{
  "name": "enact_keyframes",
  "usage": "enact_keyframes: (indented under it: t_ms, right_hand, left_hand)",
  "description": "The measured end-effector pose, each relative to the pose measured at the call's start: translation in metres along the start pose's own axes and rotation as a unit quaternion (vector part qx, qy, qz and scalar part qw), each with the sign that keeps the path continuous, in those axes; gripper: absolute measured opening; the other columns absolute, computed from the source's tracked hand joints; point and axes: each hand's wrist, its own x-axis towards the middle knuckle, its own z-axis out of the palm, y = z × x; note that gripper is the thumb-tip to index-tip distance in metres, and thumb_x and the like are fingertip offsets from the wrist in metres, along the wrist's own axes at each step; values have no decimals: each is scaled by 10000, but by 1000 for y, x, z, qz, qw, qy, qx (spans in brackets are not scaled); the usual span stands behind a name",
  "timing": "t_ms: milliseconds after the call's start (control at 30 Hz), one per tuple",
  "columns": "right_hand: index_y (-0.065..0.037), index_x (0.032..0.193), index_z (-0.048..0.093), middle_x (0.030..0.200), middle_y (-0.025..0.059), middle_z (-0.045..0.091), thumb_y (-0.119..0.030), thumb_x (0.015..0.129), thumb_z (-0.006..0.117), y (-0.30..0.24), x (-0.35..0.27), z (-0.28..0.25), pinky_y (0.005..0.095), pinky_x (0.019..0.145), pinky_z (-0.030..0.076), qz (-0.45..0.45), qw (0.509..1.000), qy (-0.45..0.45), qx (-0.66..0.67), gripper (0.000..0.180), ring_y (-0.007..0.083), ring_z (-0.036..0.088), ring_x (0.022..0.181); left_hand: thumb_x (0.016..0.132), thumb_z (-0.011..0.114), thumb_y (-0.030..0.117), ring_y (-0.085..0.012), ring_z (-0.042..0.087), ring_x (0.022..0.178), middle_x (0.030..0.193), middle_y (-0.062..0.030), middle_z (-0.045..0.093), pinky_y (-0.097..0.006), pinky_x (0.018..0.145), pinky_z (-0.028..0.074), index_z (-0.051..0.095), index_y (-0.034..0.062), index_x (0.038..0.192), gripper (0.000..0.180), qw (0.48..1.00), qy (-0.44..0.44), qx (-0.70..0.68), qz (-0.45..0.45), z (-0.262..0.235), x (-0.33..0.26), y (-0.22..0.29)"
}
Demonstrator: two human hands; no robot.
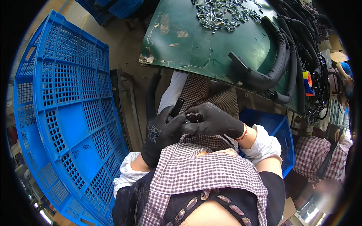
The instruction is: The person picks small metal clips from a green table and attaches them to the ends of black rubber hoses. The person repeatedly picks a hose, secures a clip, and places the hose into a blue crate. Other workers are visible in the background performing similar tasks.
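Both of my hands wear black gloves and meet in front of my checked apron. My left hand [160, 130] is closed around a black tube [177, 107], whose end sticks up past the thumb. My right hand [217, 120] comes in from the other side with its fingers bent together, touching the left fingertips. Between them shows a small shiny metal piece [194, 115], partly covered by the fingers, its exact shape unclear. Another black tube length [152, 92] hangs beside my left hand; whether it joins the held one I cannot tell.
Ahead stands a green table [181, 45] with a pile of small metal clips [226, 15] and thick black padded tubes [275, 71] along its right. Tall blue crates [71, 105] rise at my left. Another blue crate [284, 139] sits at my right, near a person in checked cloth [316, 154].
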Motion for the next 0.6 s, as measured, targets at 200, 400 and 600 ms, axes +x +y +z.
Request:
enact_keyframes:
  t_ms: [200, 400, 600]
  right_hand:
    - [28, 965, 693, 771, 105, 698, -383, 836, 748, -5, 0, 1, 299, 650, 511, 54, 995, 26, 81, 434, 137, 637, 675]
    - [13, 1010, 693, 831, 51, 702, -182, 800, 786, -9, -7, -16, 253, 696, 493, 102, 993, 16, 63, 302, 74, 590, 733]
    - [57, 921, 691, 732, 100, 689, -221, 767, 818, -16, -7, -41, 266, 608, 485, 27, 999, 36, -12, 342, 81, 582, 650]
  left_hand:
    - [701, 764, 180, -341, 675, 860, 1091, -204, 623, -407, 727, 553, 672, 118, 1115, 429, 1000, 2, -3, -2, 0, -1, -1]
    - [720, 771, 101, -313, 691, 906, 1083, -193, 638, -361, 712, 567, 665, 112, 1141, 435, 999, -34, -18, 7, 0, -1, 3]
    - [744, 716, 65, -269, 704, 842, 1102, -171, 673, -328, 669, 562, 694, 140, 1104, 368, 996, -87, -20, 21, 6, -11, 9]
